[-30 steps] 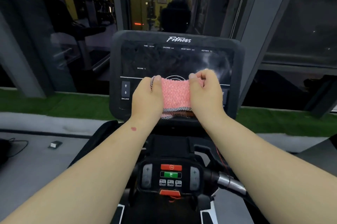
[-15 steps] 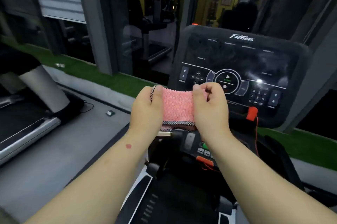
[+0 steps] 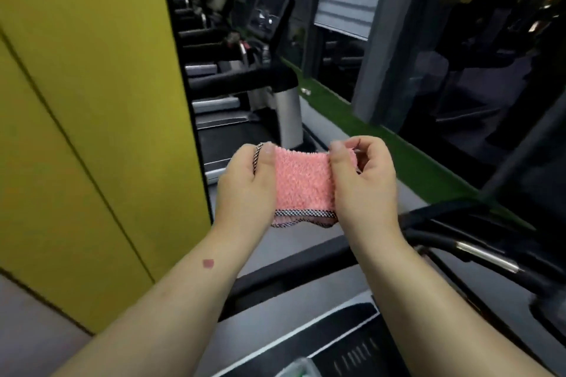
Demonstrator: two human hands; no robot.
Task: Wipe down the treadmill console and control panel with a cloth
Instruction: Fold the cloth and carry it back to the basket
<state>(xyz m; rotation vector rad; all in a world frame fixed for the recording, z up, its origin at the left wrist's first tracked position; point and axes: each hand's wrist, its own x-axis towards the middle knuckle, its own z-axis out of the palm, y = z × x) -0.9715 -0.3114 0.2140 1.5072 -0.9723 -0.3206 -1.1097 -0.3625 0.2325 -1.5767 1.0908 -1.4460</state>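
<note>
A folded pink cloth (image 3: 301,182) with a checked black-and-white hem is stretched between my two hands at the centre of the view. My left hand (image 3: 246,186) grips its left edge with the thumb on top. Its right edge is pinched by my right hand (image 3: 364,183), thumb over the fabric. The console and control panel of my own treadmill are out of view; only its black handrail (image 3: 477,241) with a chrome section shows at the right.
A yellow wall panel (image 3: 92,100) fills the left side. Beyond the cloth stands a neighbouring treadmill (image 3: 245,119) with its console (image 3: 268,13) far back. A green turf strip (image 3: 398,146) runs along dark windows on the right. A grey side rail (image 3: 294,321) lies below.
The view has swung sharply left, so the console that was behind the cloth has left the frame. Both hands keep the same hold on the cloth.
</note>
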